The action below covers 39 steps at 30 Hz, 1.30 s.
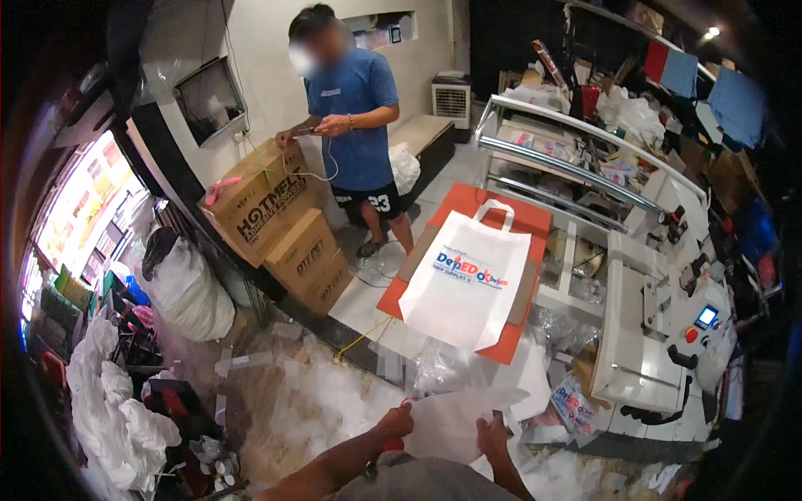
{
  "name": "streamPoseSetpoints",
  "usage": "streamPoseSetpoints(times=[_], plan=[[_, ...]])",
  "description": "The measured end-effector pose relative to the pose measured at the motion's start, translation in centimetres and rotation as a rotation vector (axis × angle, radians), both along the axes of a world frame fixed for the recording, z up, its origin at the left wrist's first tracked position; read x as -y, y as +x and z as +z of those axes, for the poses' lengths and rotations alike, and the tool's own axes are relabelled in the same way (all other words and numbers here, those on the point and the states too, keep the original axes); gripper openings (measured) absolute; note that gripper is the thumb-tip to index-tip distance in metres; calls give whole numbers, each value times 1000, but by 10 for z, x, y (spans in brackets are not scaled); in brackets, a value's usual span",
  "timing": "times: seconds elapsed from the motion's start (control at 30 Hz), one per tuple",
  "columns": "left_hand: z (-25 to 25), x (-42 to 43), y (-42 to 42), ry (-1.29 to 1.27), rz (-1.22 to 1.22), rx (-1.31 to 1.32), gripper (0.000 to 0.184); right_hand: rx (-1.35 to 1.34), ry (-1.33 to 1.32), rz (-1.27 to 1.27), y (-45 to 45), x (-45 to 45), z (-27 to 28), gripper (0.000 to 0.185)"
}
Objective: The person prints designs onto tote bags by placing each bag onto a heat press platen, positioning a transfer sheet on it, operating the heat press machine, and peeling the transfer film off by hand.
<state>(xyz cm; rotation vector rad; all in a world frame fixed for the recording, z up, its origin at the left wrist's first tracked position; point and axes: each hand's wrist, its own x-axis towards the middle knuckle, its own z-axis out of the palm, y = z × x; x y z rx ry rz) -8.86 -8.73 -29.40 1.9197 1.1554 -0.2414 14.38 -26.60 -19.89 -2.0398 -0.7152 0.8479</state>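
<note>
Close to my body, a thin white sheet (447, 422) hangs between my two hands. My left hand (394, 422) is closed at the sheet's left edge, and small red parts (393, 446) show beside its fingers; I cannot make out what they belong to. With thumb and fingers pressed together, my right hand (493, 432) grips the right side of the sheet. Just beyond them lies a white tote bag (468, 280) with blue and red "DepED" print, flat on an orange-red board (401, 301).
A large white machine (643, 334) with a roller (576, 179) and control panel stands at right. Another person (355, 125) in a blue shirt holds a cable by stacked cardboard boxes (259, 209). White sacks (188, 292) and plastic scraps (301, 401) cover the left floor.
</note>
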Motion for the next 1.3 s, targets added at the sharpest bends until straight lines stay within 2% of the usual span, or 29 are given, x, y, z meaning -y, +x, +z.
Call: streamPoseSetpoints(times=[0.03, 0.07, 0.1, 0.13, 0.17, 0.2, 0.23, 0.27, 0.33, 0.37, 0.4, 0.43, 0.47, 0.5, 0.53, 0.6, 0.67, 0.7, 0.73, 0.77, 0.83, 0.87, 0.9, 0.93, 0.97, 1.0, 1.07, 1.2, 1.3], plan=[[0, -4, -1, -14, -74, -64, 66, 24, -136, 27, 5, 1, -7, 53], [1, -14, 4, -23, -157, -124, 69, -244, 185, -92, 7, 16, -10, 52], [17, -22, 10, -28, -179, -125, 69, 204, -53, 165, 32, 45, -88, 53], [50, -28, 14, -51, -146, -13, 74, 692, -267, 362, 57, 74, -169, 56], [82, -35, 17, -82, -115, 94, 80, 265, -154, 168, 58, 59, -77, 58], [108, -48, 22, -57, -119, 225, 85, -115, -16, -92, 53, 35, 39, 61], [157, -59, 31, -27, -41, 278, 89, -147, 41, -148, 58, 23, 85, 61], [206, -71, 37, -18, -51, 384, 78, -178, 100, -203, 62, 12, 132, 61], [303, -95, 49, -5, -85, 594, 61, -175, 275, -254, 71, -12, 190, 56], [312, -113, 54, 33, -54, 828, 45, -5, 447, -163, 80, -26, 209, 52], [363, -127, 60, 110, -33, 673, 36, 89, 464, -135, 93, -46, 226, 46], [367, -153, 75, 195, -33, 791, 31, 184, 480, -112, 105, -66, 244, 41], [369, -187, 96, 329, -50, 927, 30, 196, 342, -158, 124, -92, 263, 35], [379, -219, 120, 428, -26, 959, 29, 286, 339, -210, 138, -127, 285, 31], [415, -229, 139, 475, 25, 1002, 27, 415, 173, -289, 143, -159, 324, 30], [469, -236, 151, 788, 42, 1061, 27, 448, 622, -276, 164, -187, 350, 28], [514, -228, 147, 1103, 6, 1390, 29, 813, 928, -265, 138, -191, 400, 27], [506, -234, 149, 1153, 80, 1559, 31, 817, 916, -276, 135, -196, 397, 27], [494, -243, 150, 1200, 167, 1727, 33, 918, 1105, -296, 132, -201, 395, 28], [473, -270, 158, 1271, 148, 1722, 35, 1020, 1300, -305, 132, -206, 394, 29], [431, -303, 169, 1410, -101, 1174, 39, 941, 972, -258, 161, -231, 345, 28], [403, -304, 179, 1071, -83, 868, 45, 760, 711, -248, 167, -247, 312, 28], [346, -331, 195, 917, -122, 878, 46, 614, 416, -217, 174, -264, 280, 29], [277, -354, 197, 885, -180, 668, 44, 647, 120, -125, 205, -275, 200, 32], [244, -350, 189, 804, -264, 479, 43, 783, 262, -87, 205, -275, 133, 34], [188, -357, 181, 706, -277, 360, 44, 523, 61, -104, 190, -270, 106, 29], [179, -329, 160, 588, -296, 203, 45, 562, 84, -63, 171, -255, 48, 30], [150, -317, 147, 689, -287, 206, 45, 715, 80, -127, 138, -239, 43, 27], [143, -316, 147, 811, -265, 308, 46, 869, 98, -172, 132, -237, 42, 23]])
